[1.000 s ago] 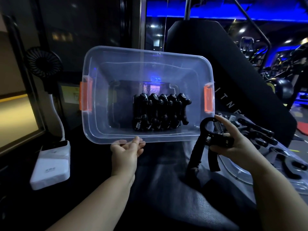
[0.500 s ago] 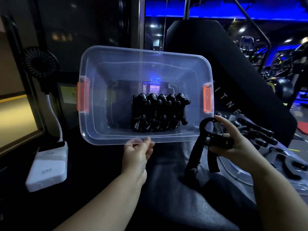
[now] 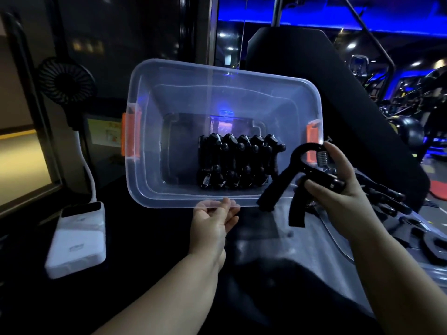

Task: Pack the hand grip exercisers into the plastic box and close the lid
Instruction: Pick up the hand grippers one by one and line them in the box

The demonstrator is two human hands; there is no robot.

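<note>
At lower centre the left hand [image 3: 212, 221] pinches the near rim of the plastic box [image 3: 169, 201], while the right hand [image 3: 338, 189] curls its fingers round a hand grip exerciser [image 3: 283, 180], handles pointing down-left, just right of the packed row [image 3: 239, 163] lying up-left of it.

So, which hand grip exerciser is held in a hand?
The exerciser the right hand grips, by the plastic box's near right corner. The others lie in a row inside it or in a pile further right.

Clear glossy plastic box [image 3: 242, 97], matt black plastic exerciser [image 3: 287, 175] with bare metal spring, smooth white power bank [image 3: 79, 240]
</note>
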